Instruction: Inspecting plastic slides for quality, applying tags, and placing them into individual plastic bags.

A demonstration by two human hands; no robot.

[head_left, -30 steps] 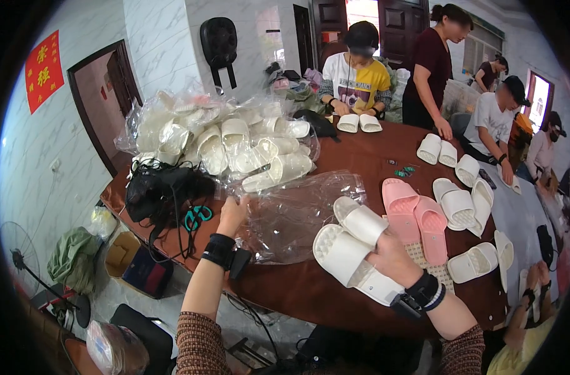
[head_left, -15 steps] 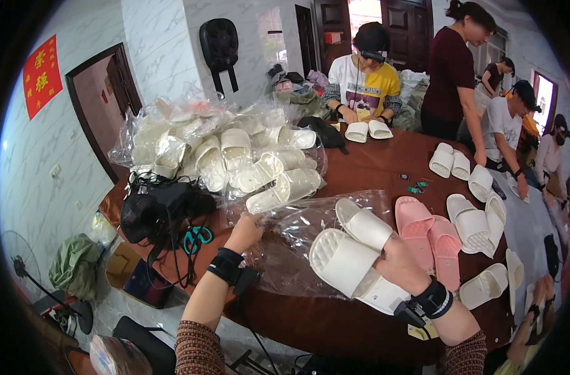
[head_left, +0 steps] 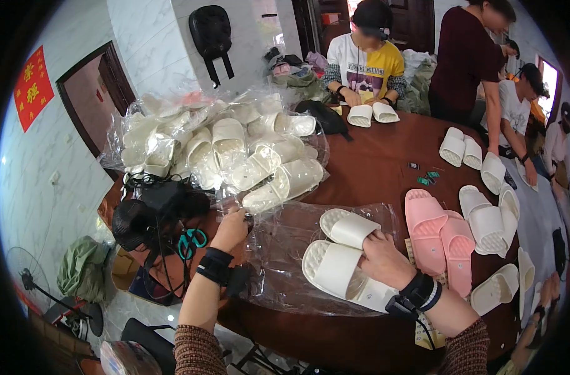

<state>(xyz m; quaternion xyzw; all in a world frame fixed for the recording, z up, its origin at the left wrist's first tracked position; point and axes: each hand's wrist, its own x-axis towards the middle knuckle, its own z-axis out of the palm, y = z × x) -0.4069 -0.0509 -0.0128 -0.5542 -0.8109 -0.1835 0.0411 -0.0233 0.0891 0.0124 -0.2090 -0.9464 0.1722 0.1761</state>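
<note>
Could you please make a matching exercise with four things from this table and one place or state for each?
Things:
1. pair of white slippers
2. pink slippers
3. green-handled scissors
4. clear plastic bag

Places or states:
A. lying on the table, to the left of the left hand
B. gripped by the right hand
C. lying flat, its edge held by the left hand
D. side by side on the table, to the right of the right hand

Pairs: 1-B, 2-D, 3-A, 4-C
</note>
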